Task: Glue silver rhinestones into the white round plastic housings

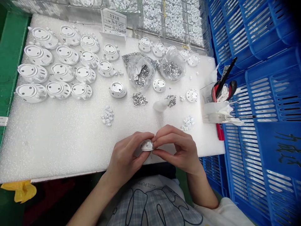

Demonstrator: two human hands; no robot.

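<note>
A small white oval plastic piece (147,145) is held near the front edge of the foam-covered table. My left hand (128,153) grips its left side between thumb and fingers. On the right side, my right hand (177,147) has its thumb and fingertips pinched at the edge of the same piece; anything small between them is hidden. Beyond my hands stands a white nozzle bottle (161,105), with piles of small silvery parts (139,99) around it. Small white parts lie in a pile (107,116) to the left and another (187,122) to the right.
Rows of white oval assemblies (61,72) cover the back left of the foam sheet (58,135). Two plastic bags of metal parts (141,72) lie mid-table. Divided clear trays (172,22) line the back. Blue crates (261,94) and a clear tool box (209,108) stand right.
</note>
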